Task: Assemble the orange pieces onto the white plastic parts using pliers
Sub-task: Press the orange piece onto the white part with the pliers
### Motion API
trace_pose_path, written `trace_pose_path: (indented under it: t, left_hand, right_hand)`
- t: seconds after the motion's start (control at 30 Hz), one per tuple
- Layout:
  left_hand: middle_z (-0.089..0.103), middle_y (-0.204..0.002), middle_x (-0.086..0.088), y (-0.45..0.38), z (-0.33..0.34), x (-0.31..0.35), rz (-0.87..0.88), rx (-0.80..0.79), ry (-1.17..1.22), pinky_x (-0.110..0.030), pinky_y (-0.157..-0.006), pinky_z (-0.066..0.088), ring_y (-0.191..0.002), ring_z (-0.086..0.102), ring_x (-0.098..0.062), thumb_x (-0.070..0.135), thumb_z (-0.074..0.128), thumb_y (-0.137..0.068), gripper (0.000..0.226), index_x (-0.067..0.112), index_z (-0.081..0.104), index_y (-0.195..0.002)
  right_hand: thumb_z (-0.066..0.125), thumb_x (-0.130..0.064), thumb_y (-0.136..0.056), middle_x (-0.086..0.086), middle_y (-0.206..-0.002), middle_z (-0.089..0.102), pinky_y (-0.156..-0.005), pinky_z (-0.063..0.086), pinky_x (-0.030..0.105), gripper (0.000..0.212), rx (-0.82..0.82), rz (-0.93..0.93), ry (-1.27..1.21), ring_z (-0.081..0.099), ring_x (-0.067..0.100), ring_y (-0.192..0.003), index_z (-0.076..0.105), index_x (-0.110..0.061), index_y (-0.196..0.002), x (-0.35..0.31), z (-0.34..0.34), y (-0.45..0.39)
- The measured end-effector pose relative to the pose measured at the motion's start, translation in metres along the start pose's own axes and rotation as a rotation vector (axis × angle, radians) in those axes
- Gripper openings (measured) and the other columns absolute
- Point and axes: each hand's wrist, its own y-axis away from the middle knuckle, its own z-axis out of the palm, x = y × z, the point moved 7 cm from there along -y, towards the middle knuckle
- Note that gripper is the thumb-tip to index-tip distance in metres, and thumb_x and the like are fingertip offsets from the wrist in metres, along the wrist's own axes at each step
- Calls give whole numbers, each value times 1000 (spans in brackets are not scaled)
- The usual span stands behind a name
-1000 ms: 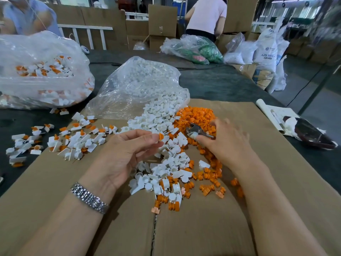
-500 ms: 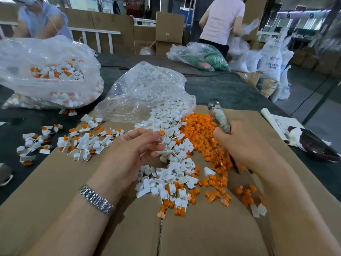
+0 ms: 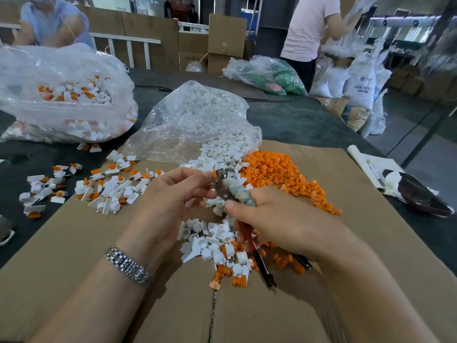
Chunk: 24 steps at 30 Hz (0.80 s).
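Brown cardboard surface (image 3: 74,243): left hand (image 3: 170,201) pinches a small, light, rigid white plastic part with orange piece (image 3: 214,173) by its edges; right hand (image 3: 279,219) grips red-handled metal pliers (image 3: 232,191), tips meeting it.

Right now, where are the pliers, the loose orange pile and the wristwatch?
pliers (image 3: 237,193), head view, on the wrapped part above the right hand's grip.
orange pile (image 3: 279,173), head view, its middle.
wristwatch (image 3: 127,266), head view, the metal band.
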Motion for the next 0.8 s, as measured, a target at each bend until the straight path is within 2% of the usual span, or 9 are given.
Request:
trace_pose_path:
  t: [0.1, 0.2, 0.3, 0.37, 0.47, 0.5, 0.67, 0.77, 0.8]
  left_hand:
    - [75, -81, -11, 0, 0, 0, 10, 21, -21, -18, -55, 54, -65, 71, -15, 15, 79, -75, 10, 7, 75, -81]
    - [74, -79, -10, 0, -1, 2, 20, 32, -45, -18, -56, 54, -65, 70, -15, 17, 79, -72, 20, 3, 73, -85]
    - [73, -77, -10, -1, -3, 0, 15, 41, -78, -18, -56, 54, -66, 71, -15, 19, 80, -69, 28, 1, 72, -89]
    - [73, -76, -10, -1, -3, -2, 6, 30, -89, -18, -55, 54, -66, 71, -15, 18, 80, -70, 28, 0, 72, -90]
    - [73, -77, -10, -2, -3, -4, -7, 13, -82, -18, -55, 54, -67, 71, -15, 19, 80, -70, 29, -1, 73, -91]
    - [73, -77, -11, -2, -3, -4, -9, 11, -79, -18, -56, 54, -67, 71, -15, 19, 80, -70, 30, -1, 73, -91]
    - [74, -80, -12, -1, -5, -4, -9, 9, -67, -19, -58, 55, -69, 72, -16, 18, 80, -72, 23, 2, 74, -87]
    - [75, -81, -13, -1, -4, -3, -4, 5, -61, -20, -59, 57, -69, 73, -17, 19, 80, -71, 17, 6, 76, -82]
    - [75, -80, -13, -1, -3, -3, -2, 3, -64, -20, -60, 57, -70, 73, -18, 19, 80, -71, 16, 6, 77, -81]
  right_hand:
    - [47, -44, -105, 13, -82, 67, -79, 60, 48, 36, 25, -12, -46, 68, 20, -67, 58, -11, -96, -3, 5, -1]
    - [46, -49, -104, 21, -83, 70, -78, 57, 54, 49, 82, -13, -1, 64, 23, -62, 57, -3, -92, -3, 9, -2]
    - [45, -56, -101, 25, -85, 70, -71, 56, 54, 58, 166, -8, 66, 57, 26, -61, 57, -2, -86, -4, 11, -2]
    - [45, -58, -100, 19, -75, 67, -60, 53, 46, 55, 219, 6, 104, 53, 22, -57, 58, -7, -83, -1, 10, -3]
    - [47, -60, -99, 1, -60, 52, -41, 35, 24, 51, 293, 0, 175, 41, 13, -45, 51, -16, -73, 2, 7, -4]
    - [47, -60, -99, -1, -59, 51, -38, 31, 22, 51, 305, -1, 196, 40, 12, -44, 50, -16, -72, 2, 6, -5]
    - [48, -58, -100, 4, -65, 53, -41, 34, 26, 52, 337, -15, 224, 49, 17, -51, 50, -14, -72, 2, 5, -8]
    - [49, -58, -99, 11, -71, 66, -51, 51, 39, 53, 303, -30, 177, 64, 28, -58, 55, -12, -75, 2, 5, -6]
    - [49, -57, -99, 12, -73, 70, -55, 55, 39, 53, 250, -26, 109, 69, 29, -61, 57, -11, -76, 3, 4, -4]
